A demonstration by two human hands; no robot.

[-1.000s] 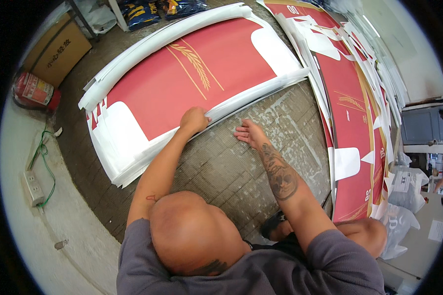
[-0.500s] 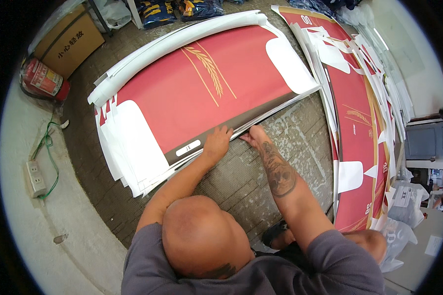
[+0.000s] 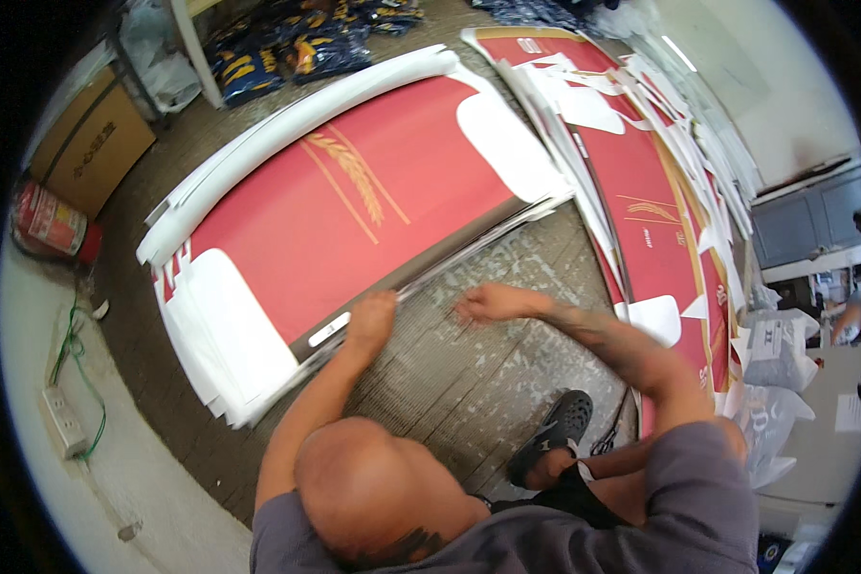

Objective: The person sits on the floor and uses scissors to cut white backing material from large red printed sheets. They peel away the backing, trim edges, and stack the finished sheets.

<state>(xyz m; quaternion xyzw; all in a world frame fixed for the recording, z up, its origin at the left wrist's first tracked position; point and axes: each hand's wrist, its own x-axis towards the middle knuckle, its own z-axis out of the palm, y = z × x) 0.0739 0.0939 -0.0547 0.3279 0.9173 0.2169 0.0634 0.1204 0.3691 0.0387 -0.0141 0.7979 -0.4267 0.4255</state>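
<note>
A stack of large red printed sheets with white cut-outs and a gold wheat motif lies on the floor ahead. Its far edge curls up in a white roll, and a dark brown band runs along the near edge. At that near edge my left hand has its fingers bent over the band. Off to the right, over bare floor and apart from the stack, hovers my right hand. Its fingers are bent but smeared by motion, so whether they hold anything does not show.
A second pile of red sheets with white offcuts lies at the right. A cardboard box and fire extinguisher stand at the left wall, near a socket strip. Bagged dark garments lie at the back. Plastic bags sit far right.
My right hand has come away from the stack's near edge and moved back over the floor. My left hand has stayed at that edge, its fingers more bent. The view has shifted.
</note>
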